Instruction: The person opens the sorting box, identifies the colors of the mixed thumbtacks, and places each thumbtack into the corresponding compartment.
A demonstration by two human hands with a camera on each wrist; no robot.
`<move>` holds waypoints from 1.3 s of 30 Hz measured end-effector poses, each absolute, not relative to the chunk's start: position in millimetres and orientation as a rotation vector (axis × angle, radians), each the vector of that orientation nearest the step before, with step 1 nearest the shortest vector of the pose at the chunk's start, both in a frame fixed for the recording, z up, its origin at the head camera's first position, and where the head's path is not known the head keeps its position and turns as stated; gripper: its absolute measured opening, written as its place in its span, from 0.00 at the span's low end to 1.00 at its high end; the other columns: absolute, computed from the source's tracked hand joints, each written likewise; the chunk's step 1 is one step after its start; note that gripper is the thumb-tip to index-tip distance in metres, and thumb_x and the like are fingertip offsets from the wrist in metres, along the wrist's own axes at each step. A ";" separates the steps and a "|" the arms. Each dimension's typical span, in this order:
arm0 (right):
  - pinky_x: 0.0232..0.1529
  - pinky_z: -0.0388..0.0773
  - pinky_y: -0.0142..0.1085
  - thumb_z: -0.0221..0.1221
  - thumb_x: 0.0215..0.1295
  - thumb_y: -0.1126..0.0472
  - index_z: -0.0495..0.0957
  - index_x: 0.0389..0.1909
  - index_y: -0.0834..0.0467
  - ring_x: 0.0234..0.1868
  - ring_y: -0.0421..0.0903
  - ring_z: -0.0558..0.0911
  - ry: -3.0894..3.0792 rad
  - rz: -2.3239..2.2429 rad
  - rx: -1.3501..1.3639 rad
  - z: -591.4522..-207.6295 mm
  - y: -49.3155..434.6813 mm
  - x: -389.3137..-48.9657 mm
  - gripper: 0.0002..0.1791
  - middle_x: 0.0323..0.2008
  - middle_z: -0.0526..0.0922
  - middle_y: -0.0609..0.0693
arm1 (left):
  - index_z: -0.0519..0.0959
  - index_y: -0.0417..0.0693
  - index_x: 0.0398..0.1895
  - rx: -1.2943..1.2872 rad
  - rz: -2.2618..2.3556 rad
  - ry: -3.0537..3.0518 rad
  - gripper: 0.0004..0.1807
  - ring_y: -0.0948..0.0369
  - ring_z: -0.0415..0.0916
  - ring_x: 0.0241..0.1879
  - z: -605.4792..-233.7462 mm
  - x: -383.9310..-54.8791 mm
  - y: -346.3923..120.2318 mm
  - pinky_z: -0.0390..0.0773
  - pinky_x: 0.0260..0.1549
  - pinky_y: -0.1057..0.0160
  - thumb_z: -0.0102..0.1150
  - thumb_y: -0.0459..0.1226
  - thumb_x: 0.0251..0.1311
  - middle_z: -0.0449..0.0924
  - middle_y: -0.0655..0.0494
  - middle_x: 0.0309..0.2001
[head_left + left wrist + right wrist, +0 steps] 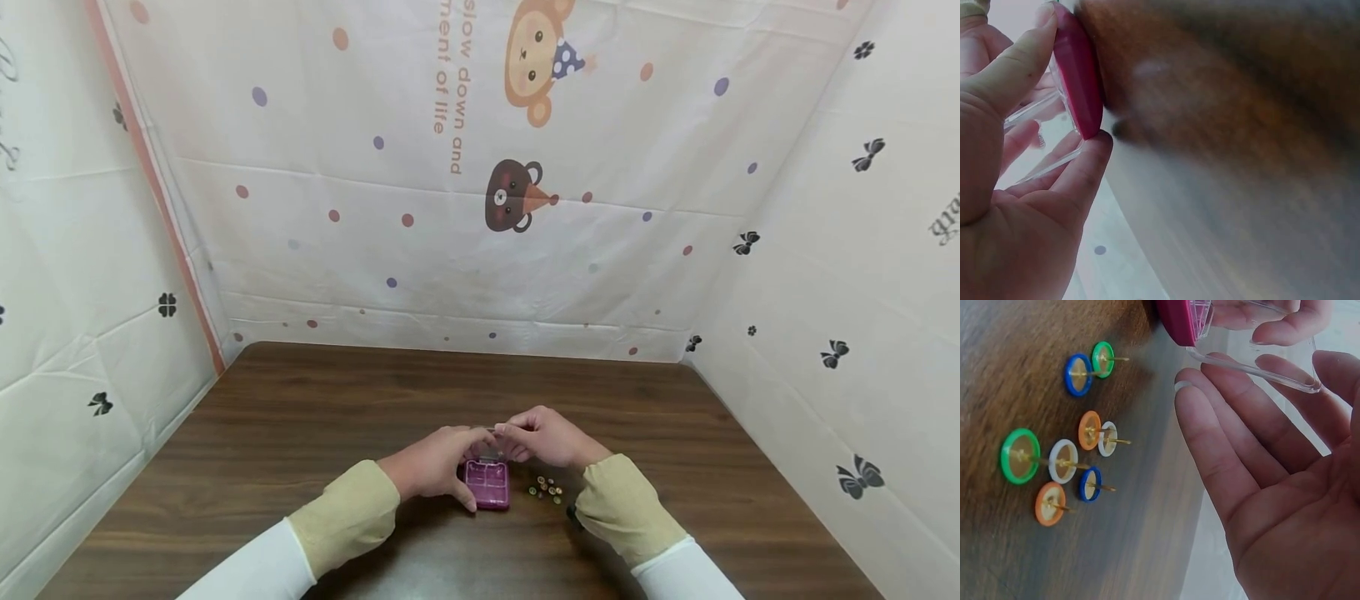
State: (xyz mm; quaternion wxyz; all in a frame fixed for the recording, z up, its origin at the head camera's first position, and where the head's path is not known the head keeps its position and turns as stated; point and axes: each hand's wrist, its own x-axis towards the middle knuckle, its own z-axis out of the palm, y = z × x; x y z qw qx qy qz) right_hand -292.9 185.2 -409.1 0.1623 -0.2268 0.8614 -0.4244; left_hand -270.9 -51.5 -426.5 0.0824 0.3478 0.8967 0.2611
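A small magenta compartment box [487,485] lies on the table with its clear lid [1254,369] raised at the back. My left hand [431,462] grips the box from the left, thumb along its near left side and fingers at the back by the lid. With thumb and fingers my right hand [551,437] pinches the lid's upper edge. Just right of the box are several thumbtacks [546,490]; the right wrist view shows them point up, with a green-rimmed tack [1020,456], an orange-rimmed tack [1050,504] and others rimmed blue or white.
The brown wood-grain table [337,392] reaches back to a printed cloth [420,250] hung behind it. More cloth hangs along the left and right sides. A small dark object [573,515] shows at the right cuff.
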 end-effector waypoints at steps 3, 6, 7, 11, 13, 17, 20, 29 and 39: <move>0.42 0.86 0.42 0.56 0.76 0.46 0.89 0.41 0.56 0.39 0.48 0.88 2.453 -1.216 -0.659 -409.6 184.8 -293.6 0.20 0.37 0.90 0.54 | 0.74 0.53 0.66 1.049 0.768 2.681 0.48 0.62 0.78 0.52 -426.1 -272.2 -52.5 0.80 0.52 0.64 0.86 0.48 0.36 0.80 0.55 0.57; 0.42 0.86 0.43 0.56 0.76 0.47 0.89 0.41 0.57 0.39 0.48 0.88 2.459 -1.210 -0.665 -409.5 184.4 -294.3 0.20 0.36 0.90 0.54 | 0.75 0.54 0.66 1.065 0.768 2.680 0.48 0.63 0.78 0.51 -425.8 -272.9 -53.3 0.79 0.52 0.64 0.86 0.48 0.37 0.80 0.55 0.56; 0.42 0.86 0.43 0.56 0.76 0.47 0.89 0.41 0.57 0.38 0.48 0.88 2.462 -1.208 -0.666 -409.5 184.3 -294.7 0.20 0.36 0.90 0.54 | 0.75 0.54 0.66 1.068 0.768 2.682 0.47 0.63 0.78 0.51 -425.6 -272.8 -53.6 0.79 0.52 0.64 0.86 0.48 0.37 0.80 0.55 0.56; 0.41 0.86 0.42 0.56 0.76 0.47 0.89 0.41 0.58 0.39 0.49 0.88 2.495 -1.182 -0.674 -409.3 184.0 -295.5 0.20 0.36 0.90 0.54 | 0.75 0.53 0.65 1.074 0.793 2.677 0.47 0.61 0.78 0.49 -425.3 -272.0 -53.7 0.79 0.50 0.64 0.87 0.47 0.36 0.81 0.53 0.54; 0.40 0.86 0.40 0.57 0.76 0.46 0.89 0.39 0.56 0.38 0.48 0.87 2.545 -1.140 -0.687 -408.7 184.1 -294.9 0.20 0.35 0.90 0.52 | 0.75 0.53 0.64 1.065 0.803 2.673 0.46 0.61 0.78 0.49 -425.2 -271.4 -53.1 0.79 0.49 0.64 0.87 0.47 0.36 0.80 0.53 0.53; 0.37 0.82 0.35 0.57 0.76 0.44 0.90 0.35 0.50 0.34 0.43 0.85 2.703 -0.996 -0.759 -406.5 184.2 -291.6 0.19 0.32 0.90 0.45 | 0.75 0.55 0.64 1.031 0.801 2.669 0.46 0.63 0.76 0.49 -425.8 -271.7 -51.2 0.78 0.50 0.64 0.87 0.48 0.37 0.80 0.56 0.51; 0.35 0.79 0.33 0.58 0.75 0.45 0.89 0.35 0.47 0.31 0.38 0.82 2.815 -0.874 -0.828 -404.2 183.6 -287.8 0.15 0.31 0.88 0.40 | 0.75 0.56 0.64 1.010 0.796 2.672 0.46 0.64 0.76 0.50 -426.5 -272.3 -50.1 0.78 0.51 0.63 0.87 0.48 0.37 0.80 0.57 0.51; 0.36 0.75 0.33 0.71 0.61 0.58 0.86 0.28 0.49 0.34 0.40 0.76 2.991 -0.558 -0.889 -399.0 194.1 -272.3 0.04 0.34 0.77 0.42 | 0.74 0.58 0.63 0.979 0.795 2.680 0.47 0.64 0.76 0.49 -427.5 -271.7 -50.0 0.78 0.52 0.62 0.87 0.48 0.34 0.80 0.58 0.50; 0.37 0.71 0.31 0.74 0.51 0.60 0.85 0.20 0.44 0.34 0.36 0.70 2.845 -0.463 -1.048 -399.7 206.7 -256.2 0.09 0.32 0.72 0.40 | 0.74 0.59 0.63 0.966 0.801 2.668 0.46 0.65 0.75 0.48 -426.1 -271.1 -50.2 0.77 0.52 0.62 0.87 0.48 0.35 0.79 0.60 0.49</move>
